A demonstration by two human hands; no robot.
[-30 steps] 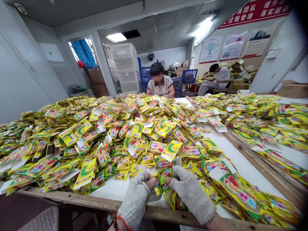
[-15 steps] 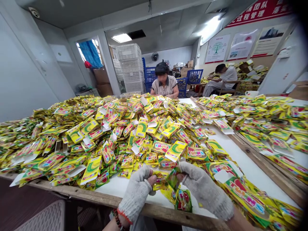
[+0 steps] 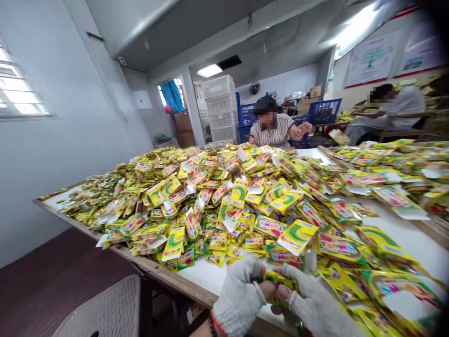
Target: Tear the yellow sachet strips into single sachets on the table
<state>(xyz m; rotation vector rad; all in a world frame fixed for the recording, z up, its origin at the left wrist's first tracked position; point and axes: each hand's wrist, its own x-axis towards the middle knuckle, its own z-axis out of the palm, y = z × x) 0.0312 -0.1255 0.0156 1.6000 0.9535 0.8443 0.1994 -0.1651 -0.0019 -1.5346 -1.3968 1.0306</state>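
Observation:
My left hand [image 3: 242, 292], in a white fingerless-style knit glove, is closed with thumb and fingers on small shiny yellow and green packets [image 3: 280, 280]. Meeting it from the other side, my right hand [image 3: 317, 302], gloved alike, pinches the same packets. Both hands are above the near edge of the white table [image 3: 201, 278]. How many packets are between the fingers is partly hidden. Just beyond lies a big heap of yellow printed cartons [image 3: 238, 194], many with open white flaps, mixed with loose small packets [image 3: 218, 241].
More cartons [image 3: 400, 281] lie close on my right. A wooden strip [image 3: 424, 228] divides the table there. Across the heap sits a co-worker [image 3: 271, 128]; another person [image 3: 396, 110] sits farther back. A plastic chair [image 3: 105, 306] stands at the lower left, with stacked white crates [image 3: 220, 110] behind.
My view has swung left. My hands, apart before with a packet in each, have come together with the packets between them. The co-worker opposite has raised an arm, and a carton appears near it.

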